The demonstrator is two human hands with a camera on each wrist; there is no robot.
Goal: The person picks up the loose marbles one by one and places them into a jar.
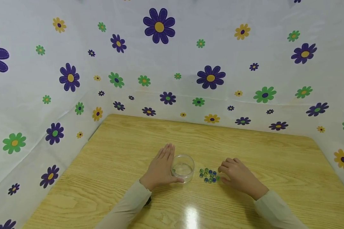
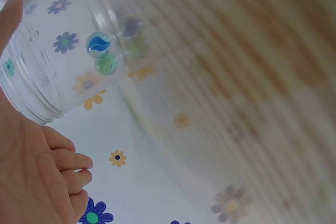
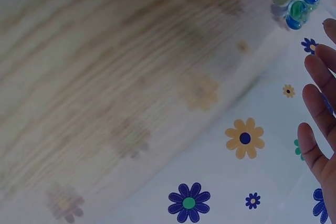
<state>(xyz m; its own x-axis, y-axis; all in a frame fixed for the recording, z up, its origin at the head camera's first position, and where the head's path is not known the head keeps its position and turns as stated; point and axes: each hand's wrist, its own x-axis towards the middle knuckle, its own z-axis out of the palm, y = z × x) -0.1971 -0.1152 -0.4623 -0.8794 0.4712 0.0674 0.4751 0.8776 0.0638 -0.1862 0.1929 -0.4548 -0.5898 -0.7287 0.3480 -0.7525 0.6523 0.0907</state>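
A clear round jar stands upright on the wooden table. My left hand rests against its left side, fingers straight and thumb along the front. In the left wrist view the jar lies between thumb and fingers. Blue and green marbles show through its wall; whether they are inside or beyond cannot be told there. Several glass marbles lie grouped right of the jar. At that group's right edge is my right hand, its fingers loosely bent. The right wrist view shows marbles just beyond its fingertips.
The wood-grain table extends around both hands. White sheeting printed with flowers rises along its back and sides. A bright light reflection falls on the tabletop near the front.
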